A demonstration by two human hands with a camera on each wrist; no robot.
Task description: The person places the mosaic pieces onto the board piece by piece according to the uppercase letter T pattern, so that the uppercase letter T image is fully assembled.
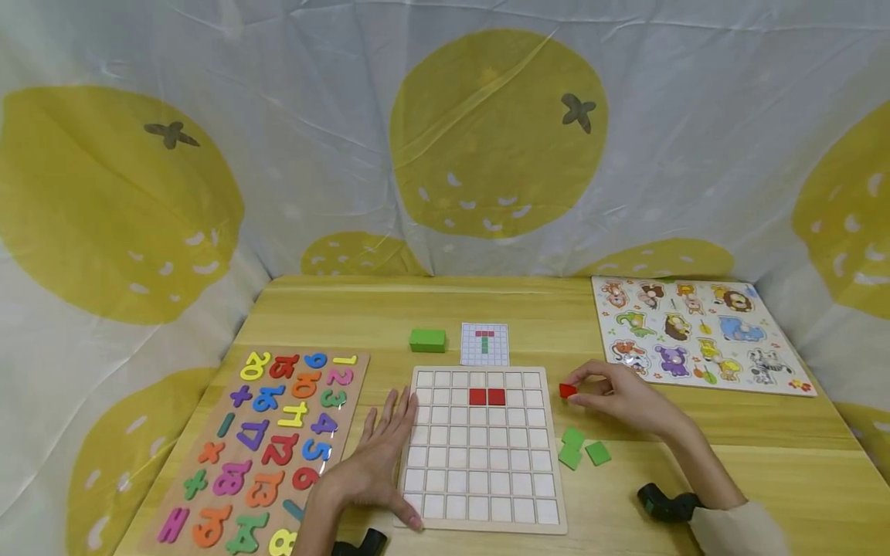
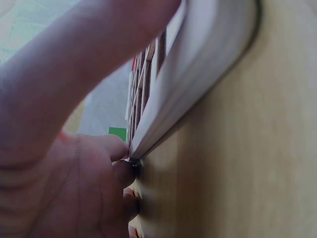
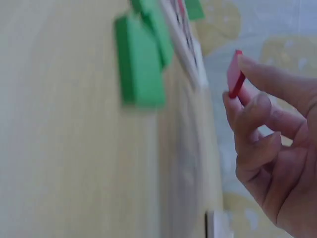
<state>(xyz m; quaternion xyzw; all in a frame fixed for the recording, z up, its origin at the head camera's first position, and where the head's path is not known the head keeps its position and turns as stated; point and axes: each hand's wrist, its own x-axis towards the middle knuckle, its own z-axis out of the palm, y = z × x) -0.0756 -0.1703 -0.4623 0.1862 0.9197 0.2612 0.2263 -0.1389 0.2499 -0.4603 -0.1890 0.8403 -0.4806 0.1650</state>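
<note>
My right hand [image 1: 622, 395] pinches a red square tile [image 1: 567, 391] between thumb and fingertips, just right of the wooden grid board [image 1: 559, 494]. In the right wrist view the same red tile [image 3: 235, 74] is held on edge, its flat face showing. My left hand [image 1: 378, 455] lies spread along the board's left edge, thumb at the lower left corner and fingers at the upper left side. Two red tiles [image 1: 477, 397] sit side by side in the board's second row. Several loose green tiles [image 1: 597, 452] lie right of the board, below my right hand.
Behind the board are a pattern card [image 1: 473, 351] showing a red and green T and a green block [image 1: 427, 340]. A number puzzle [image 1: 358, 367] lies at left, an animal puzzle [image 1: 702, 332] at back right. Black wrist devices [image 1: 667, 503] are near both forearms.
</note>
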